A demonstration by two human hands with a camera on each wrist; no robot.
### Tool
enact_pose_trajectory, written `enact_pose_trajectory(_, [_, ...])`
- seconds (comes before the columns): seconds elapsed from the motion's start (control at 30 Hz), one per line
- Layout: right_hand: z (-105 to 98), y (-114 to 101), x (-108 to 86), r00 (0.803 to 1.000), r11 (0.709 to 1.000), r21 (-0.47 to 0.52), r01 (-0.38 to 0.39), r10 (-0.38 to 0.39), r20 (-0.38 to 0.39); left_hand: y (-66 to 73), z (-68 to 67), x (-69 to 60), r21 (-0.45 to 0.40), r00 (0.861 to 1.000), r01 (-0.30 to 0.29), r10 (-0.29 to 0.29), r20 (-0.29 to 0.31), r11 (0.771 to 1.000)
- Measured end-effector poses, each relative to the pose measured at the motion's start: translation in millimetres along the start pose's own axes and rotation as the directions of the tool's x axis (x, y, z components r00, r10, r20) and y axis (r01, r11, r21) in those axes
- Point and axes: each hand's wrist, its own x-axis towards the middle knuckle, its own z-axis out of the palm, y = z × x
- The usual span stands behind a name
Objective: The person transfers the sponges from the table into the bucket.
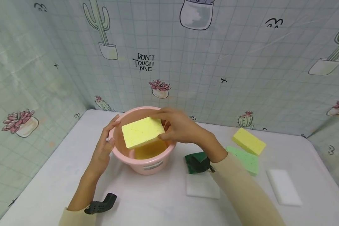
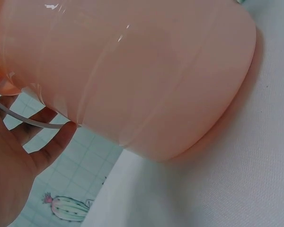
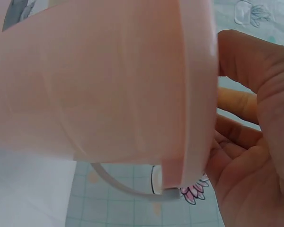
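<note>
A pink bucket (image 1: 155, 160) stands upright on the white table, with what looks like amber liquid (image 1: 151, 150) inside. At its left side, my left hand (image 1: 103, 147) holds the rim, thumb against the outer wall. The left wrist view shows this hand (image 2: 14, 161) beside the thin grey handle (image 2: 26, 121). My right hand (image 1: 180, 127) pinches one end of a yellow block sponge (image 1: 142, 131), which is tilted over the bucket's mouth. In the right wrist view the bucket (image 3: 109, 90) hides the sponge and the fingertips of the right hand (image 3: 255, 123).
Right of the bucket lie a dark green scouring pad (image 1: 190, 160) and a white pad (image 1: 201, 186), partly covered by the right forearm. Farther right are another yellow sponge (image 1: 248, 141), a light green sponge (image 1: 247, 160) and a white block (image 1: 283, 187). Patterned curtain (image 1: 186, 69) encloses the table.
</note>
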Motion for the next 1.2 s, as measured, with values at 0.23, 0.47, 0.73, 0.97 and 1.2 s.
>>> enact_pose_trajectory(0.23, [5, 0, 5.7, 0.999, 0.998, -0.057, -0.002, 0.005, 0.05, 0.6, 0.1, 1.2, 0.014, 1.0, 0.01, -0.01, 0.006, 1.0])
enact_pose_trajectory(0.47, [10, -5, 10.0, 0.993, 0.994, -0.099, -0.038, 0.049, 0.11, 1.9, -0.5, 0.4, 0.031, 1.0, 0.015, -0.015, -0.007, 0.999])
enact_pose_trajectory(0.73, [15, -11, 11.4, 0.985, 0.992, -0.109, -0.064, 0.08, 0.153, 0.4, 0.3, -0.7, 0.034, 1.0, 0.018, -0.018, 0.004, 0.999])
enact_pose_trajectory(0.97, [16, -13, 13.5, 0.981, 0.994, -0.106, -0.015, 0.035, 0.191, -0.8, -0.9, 0.4, -0.016, 0.999, -0.028, 0.028, 0.022, 0.999])
enact_pose_trajectory(1.2, [17, -13, 14.8, 0.976, 0.991, -0.135, 0.024, 0.006, 0.22, -2.1, -2.3, 0.5, -0.032, 0.999, -0.04, 0.041, 0.035, 0.999])
